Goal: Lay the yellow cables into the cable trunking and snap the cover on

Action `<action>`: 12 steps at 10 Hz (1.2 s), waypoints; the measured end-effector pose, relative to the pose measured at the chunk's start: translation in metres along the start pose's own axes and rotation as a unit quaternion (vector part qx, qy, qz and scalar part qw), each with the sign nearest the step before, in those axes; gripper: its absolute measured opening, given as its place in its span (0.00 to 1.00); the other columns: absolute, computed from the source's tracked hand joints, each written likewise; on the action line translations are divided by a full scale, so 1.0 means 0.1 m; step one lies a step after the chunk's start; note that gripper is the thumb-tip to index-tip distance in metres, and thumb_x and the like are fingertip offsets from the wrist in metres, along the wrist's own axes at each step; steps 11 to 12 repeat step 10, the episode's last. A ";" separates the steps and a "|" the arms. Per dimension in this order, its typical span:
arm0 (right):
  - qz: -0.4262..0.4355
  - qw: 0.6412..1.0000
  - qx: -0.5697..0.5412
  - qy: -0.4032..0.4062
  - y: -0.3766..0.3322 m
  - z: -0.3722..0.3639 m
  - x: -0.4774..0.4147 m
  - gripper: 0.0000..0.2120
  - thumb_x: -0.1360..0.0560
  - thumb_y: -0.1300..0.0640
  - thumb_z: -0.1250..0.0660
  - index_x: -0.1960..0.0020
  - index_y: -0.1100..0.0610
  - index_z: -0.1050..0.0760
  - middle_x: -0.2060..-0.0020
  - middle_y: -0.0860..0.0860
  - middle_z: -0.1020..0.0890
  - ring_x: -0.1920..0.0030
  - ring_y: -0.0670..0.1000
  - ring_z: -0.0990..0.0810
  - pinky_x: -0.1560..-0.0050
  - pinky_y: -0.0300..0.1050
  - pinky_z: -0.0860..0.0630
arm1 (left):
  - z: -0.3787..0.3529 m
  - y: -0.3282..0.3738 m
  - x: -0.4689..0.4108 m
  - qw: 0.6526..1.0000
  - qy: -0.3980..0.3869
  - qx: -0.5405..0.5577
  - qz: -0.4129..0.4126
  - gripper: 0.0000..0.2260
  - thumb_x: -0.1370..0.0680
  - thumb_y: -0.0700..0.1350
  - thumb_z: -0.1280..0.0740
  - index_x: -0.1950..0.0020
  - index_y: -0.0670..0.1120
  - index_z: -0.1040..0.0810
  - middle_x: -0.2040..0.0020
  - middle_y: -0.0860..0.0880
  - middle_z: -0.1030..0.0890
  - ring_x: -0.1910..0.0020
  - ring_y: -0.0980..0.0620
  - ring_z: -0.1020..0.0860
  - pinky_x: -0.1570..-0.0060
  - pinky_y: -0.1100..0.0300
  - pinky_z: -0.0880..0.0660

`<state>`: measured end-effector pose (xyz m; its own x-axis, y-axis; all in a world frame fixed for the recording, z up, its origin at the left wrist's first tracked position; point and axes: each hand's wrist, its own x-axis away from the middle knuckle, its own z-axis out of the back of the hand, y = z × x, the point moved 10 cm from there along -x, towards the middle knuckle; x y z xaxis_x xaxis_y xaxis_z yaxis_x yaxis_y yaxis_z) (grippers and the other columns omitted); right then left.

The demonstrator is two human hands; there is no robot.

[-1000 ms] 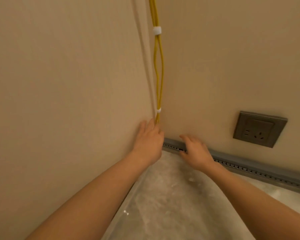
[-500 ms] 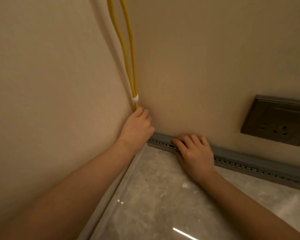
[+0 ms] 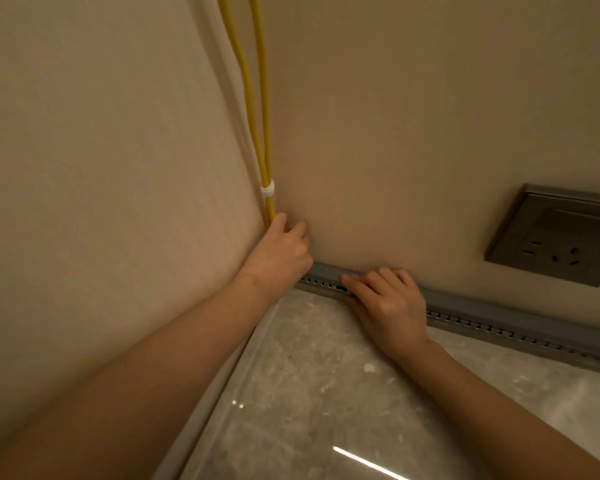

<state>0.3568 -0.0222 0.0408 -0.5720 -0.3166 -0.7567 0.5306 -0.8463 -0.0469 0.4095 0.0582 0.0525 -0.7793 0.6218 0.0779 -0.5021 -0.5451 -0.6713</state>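
head view: room corner seen from above, two beige walls meeting, glossy stone floor (image 3: pixel 326 393) below.
yellow cables (image 3: pixel 257 98): two strands running down the corner from the top edge, bound by a white tie (image 3: pixel 267 189), their lower end disappearing under the left hand.
left hand (image 3: pixel 281 254): pressed into the far corner just above the floor, fingers curled around the cables at the bottom; how firmly it grips, cannot tell.
cable trunking (image 3: pixel 499 317): grey slotted channel along the foot of the right wall, running from the corner towards the right edge.
right hand (image 3: pixel 388 306): lying on the trunking near the corner, fingers bent and closed over its top edge.
wall socket (image 3: pixel 555 237): grey plate on the right wall, above the trunking, well apart from both hands.
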 end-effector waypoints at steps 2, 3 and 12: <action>-0.014 1.000 0.002 -0.001 0.01 -0.01 -0.01 0.03 0.27 0.60 0.31 0.56 0.58 0.19 0.68 0.53 0.21 0.66 0.56 0.24 0.62 0.47 0.32 | -0.12 0.07 -0.03 0.999 -0.031 0.014 -0.031 0.11 0.23 0.35 0.44 0.47 0.38 0.24 0.47 0.41 0.24 0.40 0.41 0.34 0.45 0.49 0.34; -0.026 1.000 0.006 -0.009 0.02 -0.01 -0.02 0.03 0.27 0.59 0.31 0.58 0.58 0.19 0.69 0.53 0.22 0.66 0.56 0.24 0.63 0.46 0.34 | -0.14 0.08 -0.05 0.998 -0.044 0.013 -0.040 0.11 0.23 0.34 0.44 0.46 0.38 0.24 0.46 0.41 0.25 0.40 0.41 0.33 0.46 0.50 0.33; -0.140 0.932 -0.035 -0.333 -0.05 0.06 0.21 0.29 0.22 0.43 0.45 0.25 0.52 0.47 0.27 0.50 0.38 0.27 0.50 0.41 0.30 0.47 0.41 | 0.25 0.08 0.86 0.877 -0.082 0.414 0.230 0.19 0.24 0.54 0.37 0.36 0.49 0.27 0.37 0.45 0.25 0.38 0.44 0.28 0.40 0.51 0.29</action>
